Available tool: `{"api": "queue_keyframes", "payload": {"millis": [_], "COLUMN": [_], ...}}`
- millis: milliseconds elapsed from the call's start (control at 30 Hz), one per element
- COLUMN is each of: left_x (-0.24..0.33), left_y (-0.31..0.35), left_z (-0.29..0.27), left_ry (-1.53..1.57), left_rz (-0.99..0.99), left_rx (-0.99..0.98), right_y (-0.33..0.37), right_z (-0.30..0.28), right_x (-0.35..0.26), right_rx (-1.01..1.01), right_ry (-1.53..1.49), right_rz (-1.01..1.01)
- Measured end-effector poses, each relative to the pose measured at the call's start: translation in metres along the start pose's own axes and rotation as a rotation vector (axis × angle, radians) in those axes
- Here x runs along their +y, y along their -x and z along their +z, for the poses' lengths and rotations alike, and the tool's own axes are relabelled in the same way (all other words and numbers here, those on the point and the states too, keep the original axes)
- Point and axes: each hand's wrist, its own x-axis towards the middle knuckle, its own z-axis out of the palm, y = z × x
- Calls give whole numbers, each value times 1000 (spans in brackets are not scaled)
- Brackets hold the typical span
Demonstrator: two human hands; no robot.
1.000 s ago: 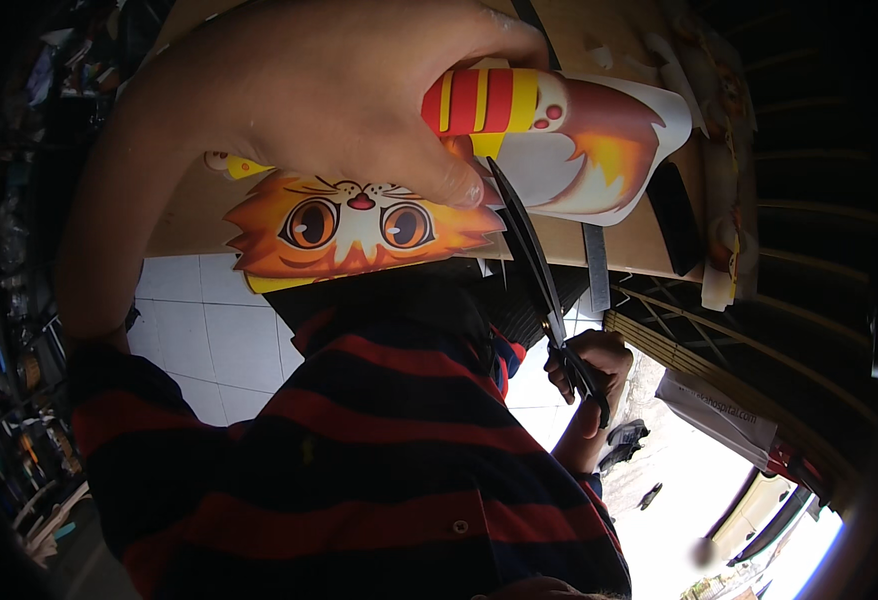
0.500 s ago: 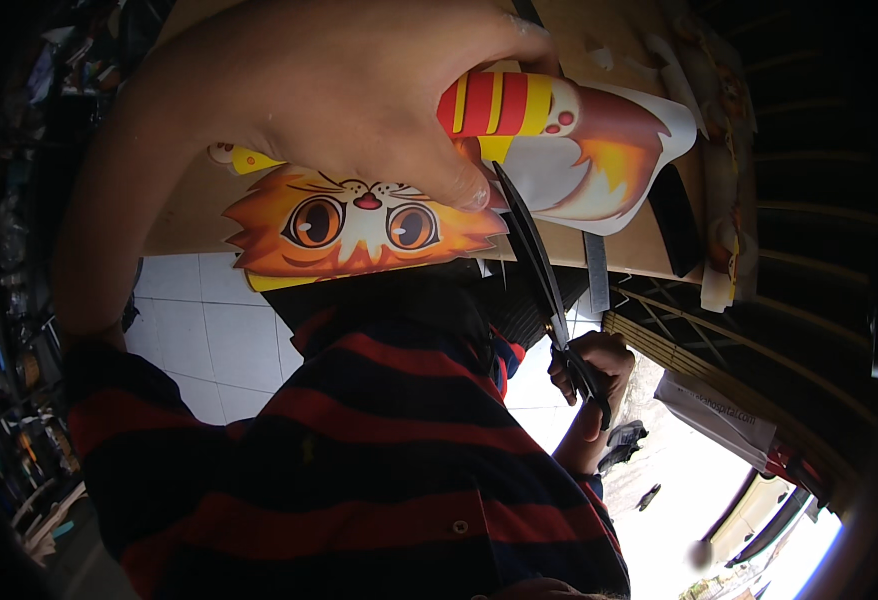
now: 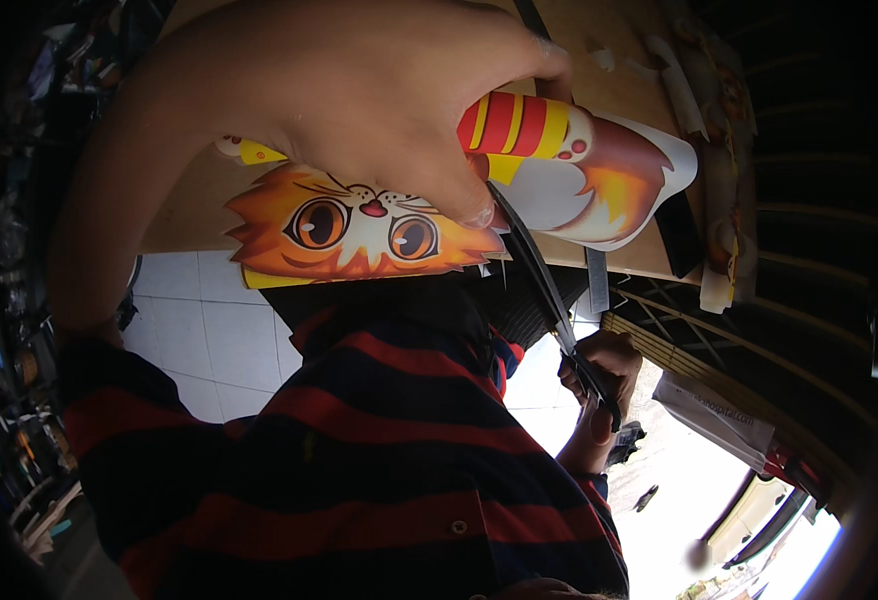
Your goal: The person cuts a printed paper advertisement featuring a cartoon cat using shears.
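By the left hand (image 3: 384, 100), its grip curled closed, a printed animal cutout (image 3: 359, 240) is held across the edge of the worktop (image 3: 184, 222). Black scissors (image 3: 545, 282), reaching the cutout, are held in the right hand (image 3: 611, 362), its grip wrapped around them.

From the head, a fisheye looks closely down at the hands (image 3: 389, 95), edges unclear.

Orange cat-face paper cutout (image 3: 359, 238), upside down, black scissors (image 3: 543, 275), nearly closed, slanting beside its right edge
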Motion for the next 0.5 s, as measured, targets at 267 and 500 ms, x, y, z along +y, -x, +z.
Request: {"api": "queue_keyframes", "payload": {"millis": [267,500], "left_x": [-5,-11], "left_y": [-3,-10], "left_z": [4,7], "left_ry": [-9,-3], "left_rz": [25,42], "left_rx": [33,38], "right_y": [1,-4], "right_z": [-1,4], "right_x": [-4,-8], "right_rx": [18,61], "right_ry": [4,22], "right_rz": [21,-1]}}
